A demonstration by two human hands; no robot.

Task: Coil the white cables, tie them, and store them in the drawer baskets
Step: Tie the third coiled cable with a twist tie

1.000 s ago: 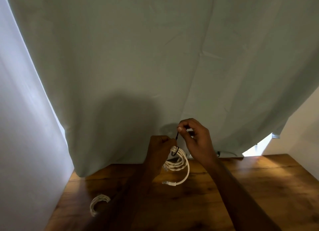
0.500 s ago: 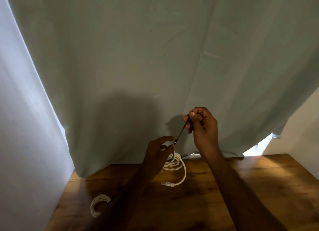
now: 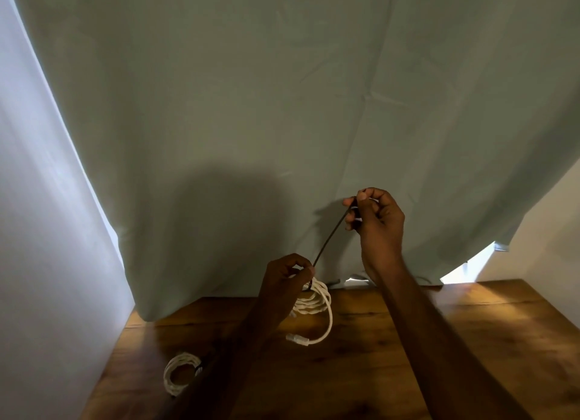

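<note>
Now | left hand [image 3: 287, 278] grasps coiled cable [image 3: 315, 306] | right hand [image 3: 375, 222] pinches dark tie [image 3: 332, 234]

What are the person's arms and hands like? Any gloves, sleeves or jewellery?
Both are bare. The left hand and right hand wear no gloves, and no rings or watch show. Both forearms are uncovered right to the picture's lower edge, so no sleeve is in view. The left arm lies mostly in shadow.
</note>
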